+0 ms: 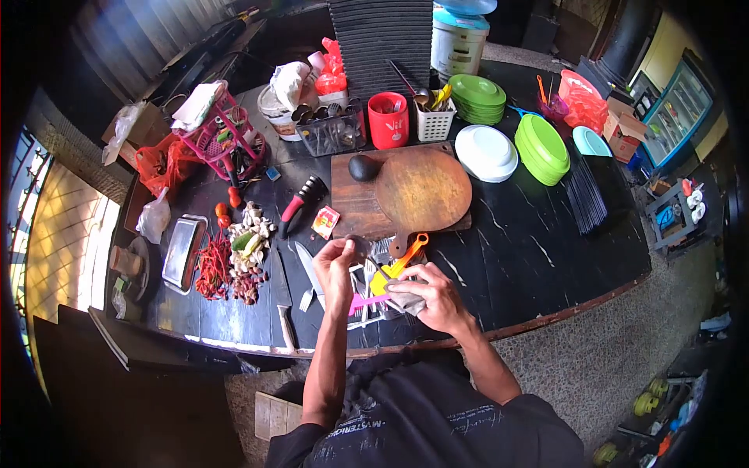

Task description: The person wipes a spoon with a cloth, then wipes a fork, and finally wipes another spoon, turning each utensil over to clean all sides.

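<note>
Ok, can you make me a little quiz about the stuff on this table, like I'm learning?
1. True or false: the dark egg-shaped thing lies on the wooden board.
2. What colour is the cup behind the board? A blue, B red, C yellow.
3. Fill the gap: the grey cloth is in the person's ___ hand.
Key: 1 true. 2 B. 3 right: the right hand grips it.
</note>
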`<action>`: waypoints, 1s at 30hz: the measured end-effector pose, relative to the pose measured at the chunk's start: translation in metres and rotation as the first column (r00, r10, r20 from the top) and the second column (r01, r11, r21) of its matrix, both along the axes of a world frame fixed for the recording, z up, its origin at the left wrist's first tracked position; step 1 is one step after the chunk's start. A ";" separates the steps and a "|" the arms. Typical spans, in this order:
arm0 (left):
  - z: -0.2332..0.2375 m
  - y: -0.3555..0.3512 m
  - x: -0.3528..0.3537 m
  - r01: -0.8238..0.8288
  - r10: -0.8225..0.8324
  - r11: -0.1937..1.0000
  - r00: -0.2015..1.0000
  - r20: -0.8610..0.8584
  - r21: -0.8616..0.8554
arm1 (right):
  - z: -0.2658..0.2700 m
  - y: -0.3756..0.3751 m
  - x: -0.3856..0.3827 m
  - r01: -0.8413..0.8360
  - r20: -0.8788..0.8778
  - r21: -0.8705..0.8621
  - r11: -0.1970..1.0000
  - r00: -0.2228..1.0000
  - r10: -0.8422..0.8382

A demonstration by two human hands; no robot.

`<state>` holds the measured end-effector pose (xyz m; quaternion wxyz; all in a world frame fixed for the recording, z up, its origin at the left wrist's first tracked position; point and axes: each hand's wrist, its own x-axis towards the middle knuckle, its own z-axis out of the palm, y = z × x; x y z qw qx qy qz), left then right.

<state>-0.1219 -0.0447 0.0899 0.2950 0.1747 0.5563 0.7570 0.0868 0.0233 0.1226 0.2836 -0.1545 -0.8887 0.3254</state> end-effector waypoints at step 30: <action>0.062 0.073 -0.072 -0.054 0.120 0.986 0.887 -0.446 0.156 | -0.065 0.012 -0.020 0.092 -0.093 -0.728 0.679 0.968 -0.231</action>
